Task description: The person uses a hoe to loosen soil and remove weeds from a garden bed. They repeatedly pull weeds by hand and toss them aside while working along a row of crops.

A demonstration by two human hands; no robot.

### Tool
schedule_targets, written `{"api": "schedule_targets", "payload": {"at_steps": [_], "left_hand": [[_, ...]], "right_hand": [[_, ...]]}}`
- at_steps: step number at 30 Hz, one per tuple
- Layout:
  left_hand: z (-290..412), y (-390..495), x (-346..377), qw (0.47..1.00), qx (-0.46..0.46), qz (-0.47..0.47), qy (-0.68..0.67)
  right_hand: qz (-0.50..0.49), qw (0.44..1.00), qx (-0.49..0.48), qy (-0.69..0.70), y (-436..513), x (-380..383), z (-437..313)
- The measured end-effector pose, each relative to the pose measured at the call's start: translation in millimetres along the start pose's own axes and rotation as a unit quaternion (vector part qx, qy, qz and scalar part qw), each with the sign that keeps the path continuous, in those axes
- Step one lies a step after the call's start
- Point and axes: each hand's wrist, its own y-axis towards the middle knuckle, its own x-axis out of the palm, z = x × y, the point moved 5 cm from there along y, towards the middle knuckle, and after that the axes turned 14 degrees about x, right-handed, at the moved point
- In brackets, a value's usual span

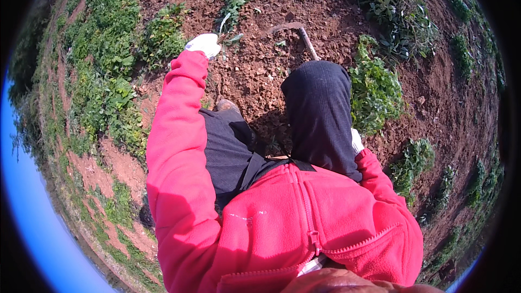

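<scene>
My left hand [203, 45], in a white glove, is reached out over the soil and closed on a small uprooted-looking weed [224, 24]. Its stems and narrow leaves stick out past the fingers. A leafy green plant [237, 2] grows just beyond it. My right hand [357, 140], gloved in white too, is low beside my right knee. Most of it is hidden by the dark trouser leg [319, 101], so its fingers do not show. Close to it spreads a bushy green plant [374, 89]. A hand hoe or sickle with a rusty head and wooden handle [308, 42] lies on the ground before the knee.
Reddish, cloddy soil [260, 73] lies between my legs and ahead. Dense green vines [106, 44] run along the left. A heap of cut-looking greenery [392, 12] lies at the upper right, with more plants [413, 162] below it. My shoe [227, 106] shows at left.
</scene>
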Motion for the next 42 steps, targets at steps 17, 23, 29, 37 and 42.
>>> {"api": "schedule_targets", "payload": {"at_steps": [17, 23, 29, 37, 42], "left_hand": [[-2.4, -5.1, -0.1, 1.000, 0.004, 0.011, -0.017], [1.8, -16.9, -26.9, 0.997, -0.035, 0.071, -0.007], [-36.7, -37.8, -26.1, 0.995, -0.060, 0.074, -0.040], [-43.6, -39.9, 20.4, 0.992, -0.021, 0.112, -0.058], [-55.1, -45.1, 39.3, 0.991, -0.058, 0.001, -0.123]], "right_hand": [[0.223, 0.971, -0.088, 0.003, 70.2, -23.3, -121.0], [0.123, 0.976, -0.171, -0.063, 116.8, 14.7, -67.2], [0.101, 0.982, -0.145, -0.069, 128.1, 8.2, -35.2], [0.118, 0.977, -0.156, -0.088, 120.4, -5.1, -56.1], [0.181, 0.967, -0.159, -0.082, 113.2, -19.4, -95.1]]}}
